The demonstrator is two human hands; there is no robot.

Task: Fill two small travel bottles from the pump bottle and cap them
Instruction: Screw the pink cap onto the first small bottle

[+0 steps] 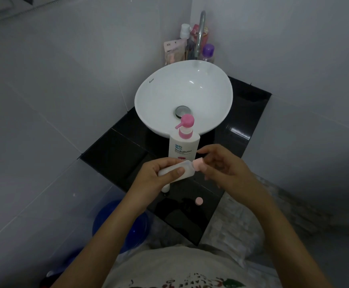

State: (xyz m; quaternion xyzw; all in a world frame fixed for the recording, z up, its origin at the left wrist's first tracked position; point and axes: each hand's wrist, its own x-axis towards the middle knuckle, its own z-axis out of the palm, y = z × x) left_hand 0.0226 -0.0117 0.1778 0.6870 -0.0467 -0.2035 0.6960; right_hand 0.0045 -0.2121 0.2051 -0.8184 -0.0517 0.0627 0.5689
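At centre frame the left hand [159, 171] grips the travel bottle [177, 170] — light, soft-walled, probably slick; hold its body gently; right hand [221, 167] fingers pinch its pink cap [198, 163].

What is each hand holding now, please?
Left hand: closed around the small travel bottle, held sideways.
Right hand: fingertips closed on the pink cap at the bottle's mouth.
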